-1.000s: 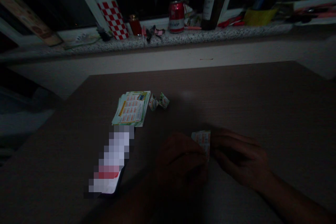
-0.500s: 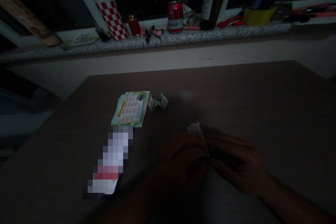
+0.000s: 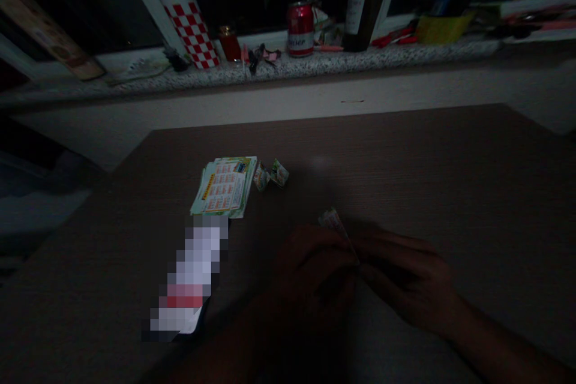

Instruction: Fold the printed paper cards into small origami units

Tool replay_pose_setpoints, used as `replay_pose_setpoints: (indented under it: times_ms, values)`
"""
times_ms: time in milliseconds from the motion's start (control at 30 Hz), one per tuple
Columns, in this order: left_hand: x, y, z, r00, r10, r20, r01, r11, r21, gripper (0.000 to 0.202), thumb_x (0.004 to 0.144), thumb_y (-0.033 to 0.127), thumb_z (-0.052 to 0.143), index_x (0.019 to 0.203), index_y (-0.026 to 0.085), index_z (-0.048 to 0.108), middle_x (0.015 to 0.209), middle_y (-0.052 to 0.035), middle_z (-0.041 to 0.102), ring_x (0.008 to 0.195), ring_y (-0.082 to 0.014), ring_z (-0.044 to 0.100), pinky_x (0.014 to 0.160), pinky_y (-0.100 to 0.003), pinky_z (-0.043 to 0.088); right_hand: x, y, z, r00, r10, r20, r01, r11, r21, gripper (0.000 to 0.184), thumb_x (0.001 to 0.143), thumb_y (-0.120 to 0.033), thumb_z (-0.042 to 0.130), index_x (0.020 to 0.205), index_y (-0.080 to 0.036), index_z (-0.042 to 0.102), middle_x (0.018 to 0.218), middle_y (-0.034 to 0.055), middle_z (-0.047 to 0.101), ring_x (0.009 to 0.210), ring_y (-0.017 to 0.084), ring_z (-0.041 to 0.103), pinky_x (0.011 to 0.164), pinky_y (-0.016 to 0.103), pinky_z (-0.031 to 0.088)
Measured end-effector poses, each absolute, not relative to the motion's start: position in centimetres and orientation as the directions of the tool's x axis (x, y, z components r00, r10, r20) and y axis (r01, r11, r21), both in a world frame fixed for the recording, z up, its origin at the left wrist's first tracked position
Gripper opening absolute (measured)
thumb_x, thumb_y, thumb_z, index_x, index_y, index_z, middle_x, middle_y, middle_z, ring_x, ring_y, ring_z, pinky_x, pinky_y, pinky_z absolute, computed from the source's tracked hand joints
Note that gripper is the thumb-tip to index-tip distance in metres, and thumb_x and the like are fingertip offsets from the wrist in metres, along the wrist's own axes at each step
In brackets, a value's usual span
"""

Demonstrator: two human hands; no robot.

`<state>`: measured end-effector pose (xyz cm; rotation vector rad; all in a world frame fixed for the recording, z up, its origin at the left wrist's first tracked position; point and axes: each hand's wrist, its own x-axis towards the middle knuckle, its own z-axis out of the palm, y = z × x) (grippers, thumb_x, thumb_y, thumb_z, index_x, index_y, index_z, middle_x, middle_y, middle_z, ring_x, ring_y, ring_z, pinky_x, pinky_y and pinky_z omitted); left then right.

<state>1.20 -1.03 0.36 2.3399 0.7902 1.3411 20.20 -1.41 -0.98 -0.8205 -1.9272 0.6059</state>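
Note:
In dim light, a small folded piece of printed paper (image 3: 335, 222) stands up between my two hands, its lower part hidden by fingers. My left hand (image 3: 317, 261) is closed on its left side. From the right, my right hand (image 3: 405, 276) pinches the paper's edge, thumb and fingertips together. Farther off and to the left lie two small folded paper pieces (image 3: 279, 173), side by side. They sit against a stack of printed paper cards (image 3: 225, 187) with rows of red print.
Below the stack lies a phone (image 3: 193, 276), its screen blurred out, on the wooden table (image 3: 405, 156). Behind, a granite windowsill (image 3: 324, 66) carries a red can (image 3: 300, 30), a red-and-white checkered bottle (image 3: 191, 30), a dark labelled container (image 3: 362, 12) and a yellow holder (image 3: 443, 29).
The held paper's top has shifted very slightly to the left and looks a little narrower. Both hands stay nearly in place; the scene is slightly darker.

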Motion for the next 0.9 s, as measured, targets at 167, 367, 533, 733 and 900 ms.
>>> replay_pose_setpoints:
  times_ms: [167,367,533,733,900]
  values:
    - [1.20,-1.05,0.18,0.414,0.620,0.666,0.309,-0.784,0.538,0.022,0.078,0.011,0.063,0.099,0.016,0.062,0.095,-0.0080,0.067,0.090,-0.0186,0.064,0.079,-0.034,0.055,20.06,-1.43,-0.61,-0.311,0.741,0.595,0.309,0.671,-0.674,0.026,0.081,-0.011,0.062,0.105,-0.018,0.069,0.091,0.0093,0.075,0.078,0.021,0.073,0.066,0.030,0.061]
    - [1.21,-0.94,0.25,0.387,0.633,0.670,0.356,-0.773,0.525,0.019,0.077,0.009,0.064,0.095,0.015,0.063,0.091,-0.0083,0.068,0.085,-0.0180,0.064,0.077,-0.033,0.055,19.93,-1.38,-0.53,-0.303,0.739,0.602,0.323,0.674,-0.665,0.023,0.081,-0.009,0.062,0.100,-0.018,0.071,0.086,0.0080,0.075,0.076,0.020,0.072,0.063,0.029,0.061]
    - [1.25,-0.77,0.04,0.368,0.654,0.661,0.402,-0.753,0.521,0.018,0.078,0.011,0.065,0.097,0.013,0.063,0.087,-0.0086,0.068,0.081,-0.0181,0.064,0.074,-0.033,0.055,19.95,-1.25,-0.55,-0.311,0.732,0.607,0.325,0.682,-0.655,0.022,0.079,-0.006,0.063,0.096,-0.018,0.070,0.081,0.0064,0.074,0.072,0.018,0.071,0.061,0.027,0.059]
    - [1.32,-0.65,-0.31,0.375,0.642,0.669,0.422,-0.761,0.493,0.016,0.080,0.012,0.064,0.096,0.016,0.063,0.081,-0.0054,0.067,0.073,-0.0161,0.061,0.067,-0.031,0.052,19.98,-0.97,-0.21,-0.361,0.680,0.638,0.332,0.734,-0.593,0.021,0.080,-0.005,0.062,0.094,-0.018,0.068,0.075,0.0043,0.071,0.068,0.017,0.069,0.057,0.027,0.057]
    - [1.35,-0.60,-0.12,0.404,0.621,0.671,0.453,-0.774,0.443,0.009,0.081,0.012,0.062,0.089,0.015,0.064,0.076,-0.0047,0.065,0.070,-0.0152,0.057,0.065,-0.031,0.047,20.21,-0.73,-0.29,-0.373,0.637,0.675,0.347,0.770,-0.536,0.020,0.079,-0.005,0.064,0.095,-0.017,0.065,0.077,0.0056,0.072,0.069,0.017,0.069,0.061,0.029,0.058]
